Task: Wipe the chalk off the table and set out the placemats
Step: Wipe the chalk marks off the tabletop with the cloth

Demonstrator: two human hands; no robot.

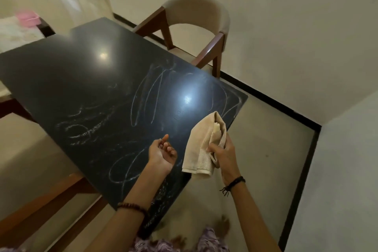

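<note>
Over the near corner of the glossy black stone worktop (86,80), the right hand (222,154) grips a folded beige cloth (204,147) just past the right edge, fingers curled round it. Beside it the left hand (161,154) hovers palm-up, fingers relaxed, holding nothing. White chalk scribbles (147,96) cover the near half. Beyond the far-right edge stands a beige-backed wooden chair (196,26), bare floor alongside.

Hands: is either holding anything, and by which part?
The right hand grips the cloth around its bunched middle; the left hand holds nothing.
</note>
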